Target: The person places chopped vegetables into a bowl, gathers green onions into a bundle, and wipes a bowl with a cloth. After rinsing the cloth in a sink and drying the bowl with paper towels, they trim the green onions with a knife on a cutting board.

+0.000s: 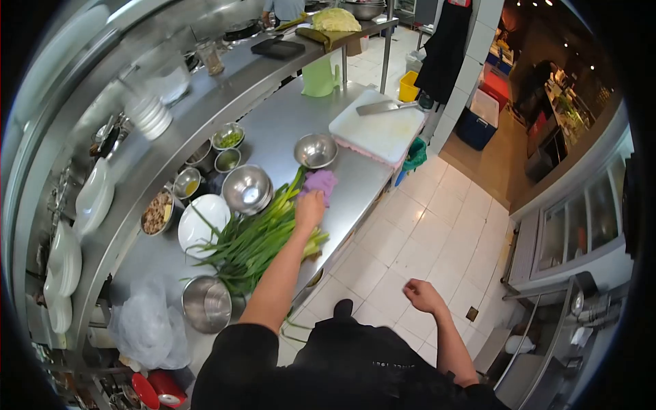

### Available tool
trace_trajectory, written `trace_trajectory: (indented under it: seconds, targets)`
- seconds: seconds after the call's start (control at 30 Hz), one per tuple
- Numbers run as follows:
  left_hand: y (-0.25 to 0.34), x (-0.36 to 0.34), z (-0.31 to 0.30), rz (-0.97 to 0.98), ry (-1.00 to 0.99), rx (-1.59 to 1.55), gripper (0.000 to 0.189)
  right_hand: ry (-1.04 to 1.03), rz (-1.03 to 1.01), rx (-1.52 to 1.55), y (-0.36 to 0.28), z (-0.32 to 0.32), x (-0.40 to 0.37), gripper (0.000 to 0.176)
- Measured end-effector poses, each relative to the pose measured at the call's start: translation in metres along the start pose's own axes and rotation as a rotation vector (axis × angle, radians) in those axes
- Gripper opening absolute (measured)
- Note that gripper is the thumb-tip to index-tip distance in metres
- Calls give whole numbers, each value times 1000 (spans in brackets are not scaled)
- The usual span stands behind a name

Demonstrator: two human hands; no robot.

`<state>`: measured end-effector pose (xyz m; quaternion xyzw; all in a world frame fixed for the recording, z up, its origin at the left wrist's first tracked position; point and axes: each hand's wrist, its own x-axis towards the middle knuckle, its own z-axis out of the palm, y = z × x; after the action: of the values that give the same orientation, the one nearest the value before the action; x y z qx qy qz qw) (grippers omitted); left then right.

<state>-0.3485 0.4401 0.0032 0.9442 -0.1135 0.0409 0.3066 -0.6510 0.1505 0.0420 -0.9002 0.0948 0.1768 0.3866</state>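
My left hand (311,210) reaches over the steel counter with its fingers closed on a purple cloth (320,184). Beneath and beside that forearm lies a big bunch of green onions (256,236), green tops to the left and pale ends toward the counter's edge. A small steel bowl (316,150) sits just beyond the cloth, and stacked steel bowls (247,189) stand to its left. Out over the floor, away from the counter, hangs my right hand (424,296), fingers curled in with nothing visible in them.
A white cutting board (378,124) carries a cleaver (386,107) at the counter's far end. A white plate (205,225), a steel pot (207,304) and a plastic bag (150,324) are on the left. A raised shelf (225,82) runs along the back; tiled floor (410,232) lies right.
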Motion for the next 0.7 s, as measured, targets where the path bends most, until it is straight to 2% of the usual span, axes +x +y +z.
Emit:
trace_trajectory:
  seconds: [0.07, 0.1, 0.13, 0.2, 0.27, 0.3, 0.37, 0.4, 0.43, 0.47, 0.5, 0.53, 0.57, 0.63, 0.67, 0.7]
  targets:
    - [11, 44, 22, 16, 248, 349, 43, 112, 103, 7, 28, -26, 13, 23]
    - [17, 56, 24, -115, 98, 354, 50, 107, 96, 10, 45, -34, 23, 23]
    - [18, 67, 33, -124, 104, 358, 50, 134, 134, 47, 66, -41, 36, 24]
    - [17, 80, 60, -153, -69, 290, 49, 135, 158, 72, 85, -60, 74, 26]
    - [40, 88, 87, -129, -77, 6, 47, 82, 111, 428, 80, -73, 117, 24]
    - [62, 84, 93, -103, -94, -126, 45, 67, 117, 582, 61, -82, 146, 25]
    - [99, 83, 120, -23, -30, -298, 44, 77, 58, 1078, 10, -98, 202, 31]
    - [119, 85, 117, -67, -7, -289, 44, -34, 81, 1302, -17, -109, 229, 32]
    - [139, 88, 112, -150, 35, -504, 42, -151, 117, 1519, -35, -123, 256, 34]
    - [150, 95, 111, -226, 85, -718, 39, -205, 134, 1500, -34, -128, 293, 34]
    - [140, 105, 112, -303, 304, -692, 33, -372, 59, 1509, -27, -123, 333, 37]
    - [138, 113, 97, -626, 529, -808, 35, -544, -18, 1515, -29, -123, 365, 40]
    - [108, 122, 96, -851, 733, -871, 38, -602, -14, 1491, -46, -133, 384, 40]
    - [52, 137, 92, -1244, 1099, -862, 33, -534, -178, 1285, -102, -157, 408, 36]
    - [49, 141, 83, -1256, 1144, -856, 33, -578, -182, 1269, -130, -166, 414, 36]
    - [48, 144, 75, -1196, 1036, -923, 30, -362, -346, 1141, -159, -171, 419, 35]
